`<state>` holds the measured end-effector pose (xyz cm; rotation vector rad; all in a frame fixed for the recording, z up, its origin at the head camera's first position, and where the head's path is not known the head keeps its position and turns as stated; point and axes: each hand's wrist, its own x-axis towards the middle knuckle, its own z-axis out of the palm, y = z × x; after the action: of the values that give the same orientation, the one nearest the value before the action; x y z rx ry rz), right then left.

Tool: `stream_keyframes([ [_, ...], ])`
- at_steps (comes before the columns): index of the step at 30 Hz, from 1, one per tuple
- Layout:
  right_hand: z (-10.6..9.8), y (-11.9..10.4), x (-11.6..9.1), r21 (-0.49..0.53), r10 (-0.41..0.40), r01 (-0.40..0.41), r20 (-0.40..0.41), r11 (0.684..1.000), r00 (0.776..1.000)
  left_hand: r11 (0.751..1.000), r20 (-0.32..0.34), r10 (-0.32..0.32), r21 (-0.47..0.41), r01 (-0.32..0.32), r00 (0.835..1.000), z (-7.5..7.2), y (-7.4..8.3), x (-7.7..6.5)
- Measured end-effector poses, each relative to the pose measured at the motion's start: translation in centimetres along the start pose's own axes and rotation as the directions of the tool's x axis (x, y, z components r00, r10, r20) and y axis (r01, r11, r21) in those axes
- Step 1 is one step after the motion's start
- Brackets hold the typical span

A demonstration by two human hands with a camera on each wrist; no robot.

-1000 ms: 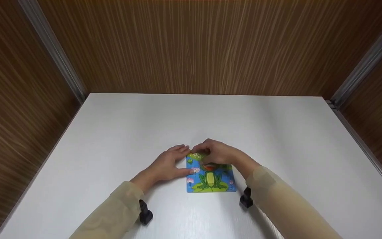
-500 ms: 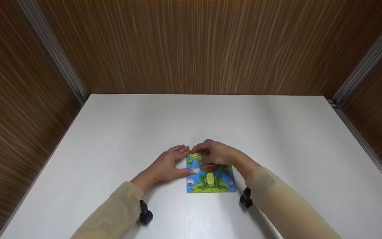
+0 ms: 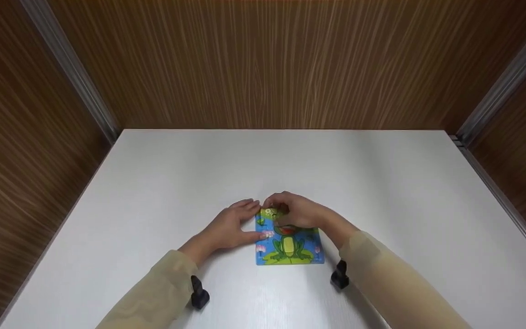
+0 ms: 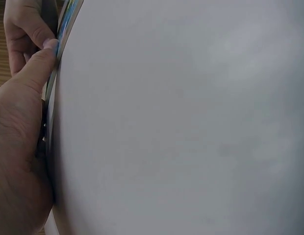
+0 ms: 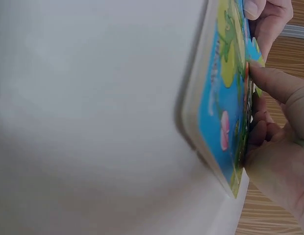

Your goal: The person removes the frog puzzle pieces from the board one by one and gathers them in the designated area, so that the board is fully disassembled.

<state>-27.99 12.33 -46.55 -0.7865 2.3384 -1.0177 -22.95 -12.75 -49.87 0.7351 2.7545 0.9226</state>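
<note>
A square jigsaw puzzle with a frog picture (image 3: 289, 256) lies on the white table in the head view. The left hand (image 3: 228, 228) rests along its left side, thumb straight on the left edge and fingertips at the upper left corner. Over the upper part, the right hand (image 3: 304, 211) curls its thumb and fingers about a yellow-green puzzle piece with white flowers (image 3: 270, 213), hiding the frog's head. In the right wrist view this puzzle piece (image 5: 258, 51) stands up at a tilt from the board, close to the right thumb (image 5: 272, 81).
The white table (image 3: 162, 173) extends around the puzzle on all sides. Brown wood-grain panels (image 3: 263, 64) rise behind it and at both sides, with grey metal strips at the corners. Each sleeve carries a small black clip-like device (image 3: 200, 297) at the wrist.
The flowered corner piece beneath the right fingers has shifted and tilted slightly. Both hands stay in almost the same place.
</note>
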Motion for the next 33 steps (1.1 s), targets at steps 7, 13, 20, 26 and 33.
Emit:
stream_keyframes([
  [7, 0.31, 0.03, -0.08, 0.029, 0.008, -0.006, -0.046, 1.0, 0.999, 1.0, -0.02, 0.014, 0.013, -0.013, 1.0, -0.23, -0.02, -0.45],
  [13, 0.57, 0.21, -0.17, 0.032, 0.012, -0.01, -0.07, 0.999, 0.997, 0.998, -0.005, 0.024, 0.065, -0.024, 1.0, -0.27, 0.23, -0.45],
  [20, 0.51, 0.36, -0.5, 0.038, -0.02, 0.023, -0.069, 0.999, 0.997, 0.998, -0.024, 0.036, 0.052, -0.035, 0.999, 0.06, 0.33, -0.49],
  [26, 0.6, 0.37, -0.51, 0.049, -0.004, 0.009, -0.084, 0.999, 0.996, 0.999, -0.048, 0.043, 0.031, -0.042, 0.998, 0.42, 0.19, -0.52],
  [33, 0.74, 0.48, -0.47, 0.048, -0.028, 0.033, -0.097, 0.998, 0.995, 0.999, -0.048, 0.03, 0.037, -0.028, 0.998, 0.65, 0.25, -0.48],
])
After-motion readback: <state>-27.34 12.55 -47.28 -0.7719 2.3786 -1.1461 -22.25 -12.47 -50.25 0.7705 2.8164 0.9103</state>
